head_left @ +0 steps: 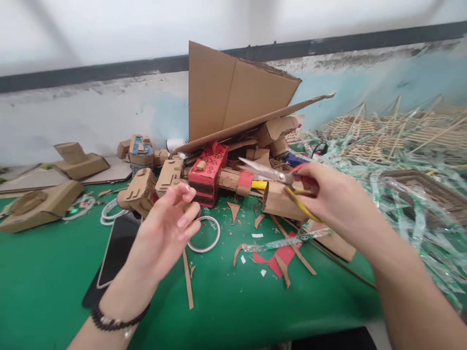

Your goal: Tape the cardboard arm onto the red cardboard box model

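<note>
My right hand [332, 194] is closed around the handles of a pair of scissors [268, 173], one loop red and one yellow. The blades point left over the pile of cardboard pieces, slightly parted. With fingers loosely curled and apart, my left hand [164, 231] hovers over the table and shows nothing in its grasp. Just beyond it stands a red cardboard box [207, 175] with black drawings, joined to a cardboard rod with a red band [244, 183]. A cardboard tube [282, 200] lies below the scissors. White ring [204, 234] is beside my left fingers.
On the green table [226, 311] lie red paper scraps [282, 257] and cardboard strips. A phone [118, 248] rests under my left wrist. Large cardboard sheets [226, 92] lean at the back. Plastic ribbons [401, 209] and stick frames [365, 131] heap up at right; cardboard models [42, 204] stand left.
</note>
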The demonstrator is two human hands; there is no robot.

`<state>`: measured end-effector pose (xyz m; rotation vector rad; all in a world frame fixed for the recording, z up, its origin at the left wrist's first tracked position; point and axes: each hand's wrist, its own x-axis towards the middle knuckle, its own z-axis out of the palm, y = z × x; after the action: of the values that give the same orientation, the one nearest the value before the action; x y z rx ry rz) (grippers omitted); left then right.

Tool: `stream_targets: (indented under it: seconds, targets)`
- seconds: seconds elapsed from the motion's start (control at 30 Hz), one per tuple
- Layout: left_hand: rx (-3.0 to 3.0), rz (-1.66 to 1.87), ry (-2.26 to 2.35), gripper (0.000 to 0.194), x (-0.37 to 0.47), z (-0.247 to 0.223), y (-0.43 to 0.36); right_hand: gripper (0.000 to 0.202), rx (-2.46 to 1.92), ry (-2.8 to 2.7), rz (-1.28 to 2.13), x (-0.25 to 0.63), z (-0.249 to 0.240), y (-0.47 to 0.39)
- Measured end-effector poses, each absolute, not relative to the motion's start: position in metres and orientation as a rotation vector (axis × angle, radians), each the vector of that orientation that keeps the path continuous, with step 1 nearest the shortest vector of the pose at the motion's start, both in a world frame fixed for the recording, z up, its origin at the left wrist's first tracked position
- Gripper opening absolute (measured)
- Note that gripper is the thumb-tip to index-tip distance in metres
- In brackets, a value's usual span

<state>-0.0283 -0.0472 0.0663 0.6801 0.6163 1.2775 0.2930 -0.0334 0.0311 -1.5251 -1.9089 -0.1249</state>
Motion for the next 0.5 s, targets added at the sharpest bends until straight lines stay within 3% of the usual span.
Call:
stream_targets:
  seconds: [0.13, 0.2, 0.33, 0.5]
  targets:
    - [0.623, 1.293, 0.585, 0.021, -0.042, 0.058, -0.039, 0.013, -1.582, -2.131, 0.271, 0.302, 0.020, -0.068]
    - [0.573, 1.301, 0.576, 0.008, -0.043, 0.052, -0.035, 0.010, -1.617, -2.197, 0.140, 0.302, 0.012, -0.074]
    - [0.532, 1.305, 0.590, 0.016, -0.044, 0.047, -0.035, 0.021, -1.532, -2.259, -0.296, 0.310, 0.005, -0.065]
    - [0.574, 1.280, 0.584, 0.006, -0.051, 0.050, -0.040, 0.022, -1.409, -2.332, -0.714, 0.329, 0.008, -0.049]
